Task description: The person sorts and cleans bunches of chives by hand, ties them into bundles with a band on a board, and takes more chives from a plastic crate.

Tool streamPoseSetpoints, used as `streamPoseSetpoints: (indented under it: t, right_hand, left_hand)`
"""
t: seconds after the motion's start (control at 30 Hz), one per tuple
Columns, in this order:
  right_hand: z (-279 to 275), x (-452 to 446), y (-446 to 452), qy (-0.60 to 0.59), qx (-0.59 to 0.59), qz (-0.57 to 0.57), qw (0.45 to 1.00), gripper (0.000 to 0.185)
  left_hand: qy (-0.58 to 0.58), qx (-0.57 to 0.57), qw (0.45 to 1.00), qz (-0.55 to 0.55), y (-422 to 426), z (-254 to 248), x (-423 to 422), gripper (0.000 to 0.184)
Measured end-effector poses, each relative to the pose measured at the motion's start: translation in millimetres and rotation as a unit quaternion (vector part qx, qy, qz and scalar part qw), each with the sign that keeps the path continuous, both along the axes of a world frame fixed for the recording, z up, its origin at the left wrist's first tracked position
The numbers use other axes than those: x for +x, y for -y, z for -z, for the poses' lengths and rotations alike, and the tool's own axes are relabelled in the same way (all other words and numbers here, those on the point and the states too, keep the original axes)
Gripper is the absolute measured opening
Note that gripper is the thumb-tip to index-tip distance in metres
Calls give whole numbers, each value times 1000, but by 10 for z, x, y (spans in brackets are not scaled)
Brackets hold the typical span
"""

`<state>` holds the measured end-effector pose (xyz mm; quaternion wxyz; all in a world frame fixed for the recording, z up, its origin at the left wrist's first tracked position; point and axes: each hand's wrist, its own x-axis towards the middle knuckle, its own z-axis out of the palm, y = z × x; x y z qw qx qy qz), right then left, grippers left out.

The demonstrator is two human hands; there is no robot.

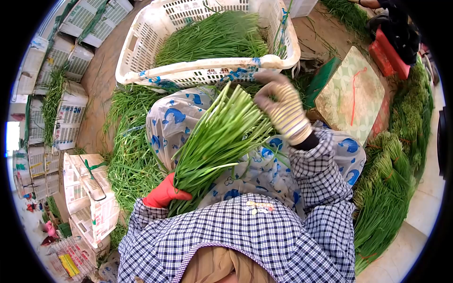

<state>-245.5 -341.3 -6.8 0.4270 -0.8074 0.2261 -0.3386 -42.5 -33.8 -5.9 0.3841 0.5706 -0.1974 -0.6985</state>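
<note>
My left hand (165,192), in a red glove, is closed around the leafy lower part of a bunch of garlic chives (219,137). The bunch slants up across my lap, its pale cut ends pointing away from me. Just right of those ends is my right hand (284,107), in a yellow-and-white striped glove with dirty grey fingers. Its fingers are bent and apart, slightly blurred, with nothing seen between them. A plastic cover with blue whales (173,116) lies over my legs. Beyond my knees, a white plastic basket (207,67) holds more loose chives (217,40).
Loose leaves (134,151) lie heaped at my left, by a white crate (92,188). More crates (71,111) line the left side. A patterned board (351,94) stands at right, near tied chive bundles (384,203). Another person's arm (370,4) shows top right.
</note>
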Motion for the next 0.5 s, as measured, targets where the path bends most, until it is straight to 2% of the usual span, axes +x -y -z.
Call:
streamPoseSetpoints:
  t: [0.03,0.1,0.17,0.2,0.23,0.3,0.37,0.4,0.43,0.5]
  right_hand:
    - [-41,-35,98,10,-47,52,998,9]
    - [-243,-221,306,52,118,160,979,13]
    - [-362,-493,519,60,134,228,963,20]
    - [-343,-672,602,-50,-24,241,969,24]
    - [-351,-764,627,-157,-182,244,939,28]
    - [-275,-766,544,-152,-231,198,940,47]
    - [-324,-613,206,-138,-77,102,982,53]
    - [-281,-560,121,-179,-1,43,983,57]
    - [-188,-498,55,-218,75,-17,973,62]
    - [36,-308,-70,-302,82,-96,945,69]
  left_hand:
    - [0,1,1000,1,-18,22,17,77]
    - [14,-20,1000,3,-84,81,59,82]
    - [9,-19,999,-28,-167,72,44,84]
    - [-10,21,998,-63,-223,63,63,84]
    - [-30,60,993,-98,-272,58,73,85]
    - [-28,60,991,-119,-355,99,83,84]
    - [-35,43,986,-156,-436,226,147,83]
    - [-56,42,988,-140,-454,253,178,75]
    - [-53,41,988,-138,-490,312,219,75]
    - [-72,36,989,-126,-561,403,277,75]
